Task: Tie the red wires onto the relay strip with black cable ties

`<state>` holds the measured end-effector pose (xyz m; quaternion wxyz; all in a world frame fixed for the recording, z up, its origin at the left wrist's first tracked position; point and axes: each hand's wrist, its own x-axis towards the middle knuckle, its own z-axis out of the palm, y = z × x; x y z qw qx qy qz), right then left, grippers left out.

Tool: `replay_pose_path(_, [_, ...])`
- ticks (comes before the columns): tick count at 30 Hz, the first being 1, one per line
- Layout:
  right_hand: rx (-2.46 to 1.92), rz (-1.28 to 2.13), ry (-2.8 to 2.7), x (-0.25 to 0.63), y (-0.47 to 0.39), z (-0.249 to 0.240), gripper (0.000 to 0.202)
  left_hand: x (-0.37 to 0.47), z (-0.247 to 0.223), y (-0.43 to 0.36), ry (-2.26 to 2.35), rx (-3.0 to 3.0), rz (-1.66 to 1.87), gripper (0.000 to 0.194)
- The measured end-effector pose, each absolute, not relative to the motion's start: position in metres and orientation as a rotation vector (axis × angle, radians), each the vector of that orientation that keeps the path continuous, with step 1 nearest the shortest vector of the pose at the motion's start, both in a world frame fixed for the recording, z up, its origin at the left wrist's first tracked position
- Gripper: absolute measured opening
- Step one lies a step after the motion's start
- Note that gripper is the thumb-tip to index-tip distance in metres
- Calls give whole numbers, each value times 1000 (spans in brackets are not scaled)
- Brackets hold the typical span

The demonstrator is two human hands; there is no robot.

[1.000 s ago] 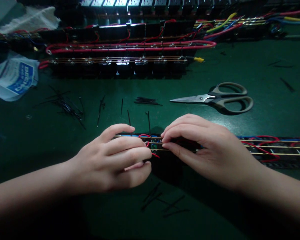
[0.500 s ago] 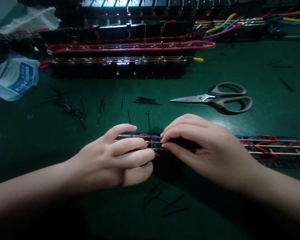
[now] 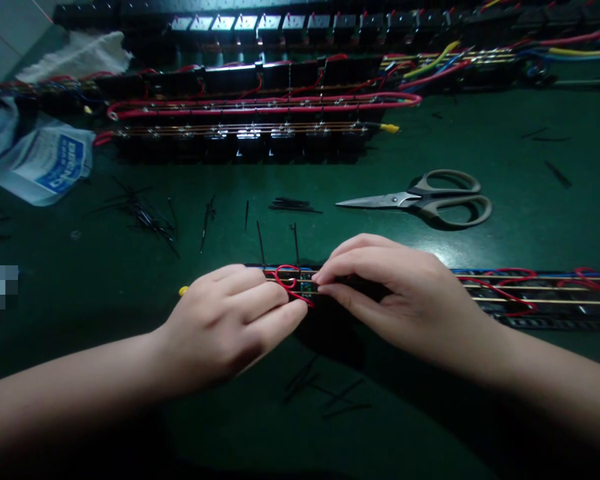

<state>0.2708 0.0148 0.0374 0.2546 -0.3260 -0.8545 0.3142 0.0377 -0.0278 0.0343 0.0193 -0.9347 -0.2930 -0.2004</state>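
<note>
L hand point(image 3: 235, 313): fingers bunched, tips by red wire point(image 3: 297, 295); thumb hidden, can't tell if pinching. R hand point(image 3: 395, 287), L's 3 o'clock, pinching brass rod point(image 3: 307, 281) of wired strip point(image 3: 555, 289), on counter point(image 3: 520, 220). Scissors point(image 3: 415, 199) R's 12.

Only a narrow gap parts the left hand point(image 3: 230, 317) from the right hand point(image 3: 397, 280) — a red wire point(image 3: 300, 298) crosses it. Two black ties point(image 3: 296, 247) poke up just behind, hampering a pass from the far side. Right of the scissors point(image 3: 415, 199), the tabletop point(image 3: 525, 223) leaves wide room.
</note>
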Motion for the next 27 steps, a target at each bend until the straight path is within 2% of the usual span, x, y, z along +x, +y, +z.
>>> replay_pose_path(11, [-876,859,-2308,271,15,38,12,63,36,-37,-2094,-3211,-950,10])
replay_pose_path(13, [-822,821,-2308,271,14,37,12,62,34,-36,-2144,-3196,-1020,10])
replay_pose_path(20, [-780,747,-2366,271,11,35,13,58,30,-42,-1899,-3183,-995,8])
replay_pose_path(27, [-846,864,-2379,270,16,35,13,66,24,-48,-2343,-3171,-1524,8])
